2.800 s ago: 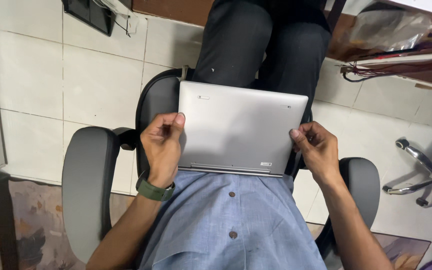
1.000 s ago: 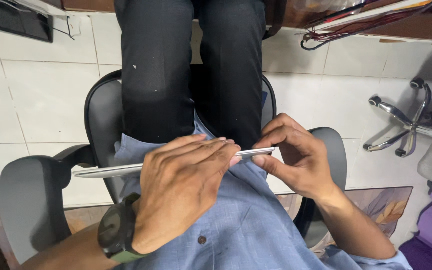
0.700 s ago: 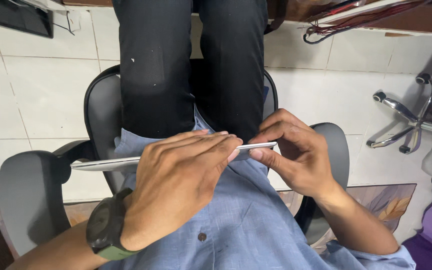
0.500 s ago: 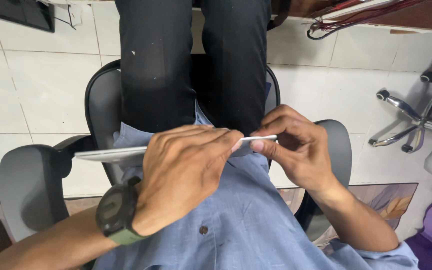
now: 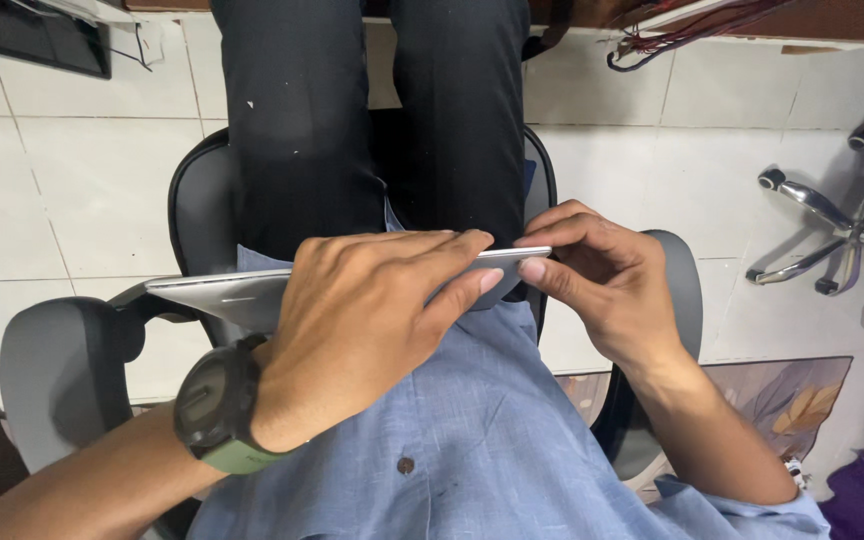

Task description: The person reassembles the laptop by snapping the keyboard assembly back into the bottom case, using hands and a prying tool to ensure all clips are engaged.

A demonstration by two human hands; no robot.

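Dark flat screen (image 5: 32,40), top-left floor corner

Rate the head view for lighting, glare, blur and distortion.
Head view: soft, even indoor light; faint sheen on the laptop edge, no harsh glare; left hand and right hand sharp; wide-angle stretch toward the corners, visibly bowing the white floor tiles.

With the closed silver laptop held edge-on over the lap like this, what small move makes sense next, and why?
Probably a slight parting of the right hand thumb and fingers to lift the lid. The laptop is closed and seen edge-on; the right fingertips pinch its near corner at the seam, while the left hand lies over the middle, its grip steadying it.
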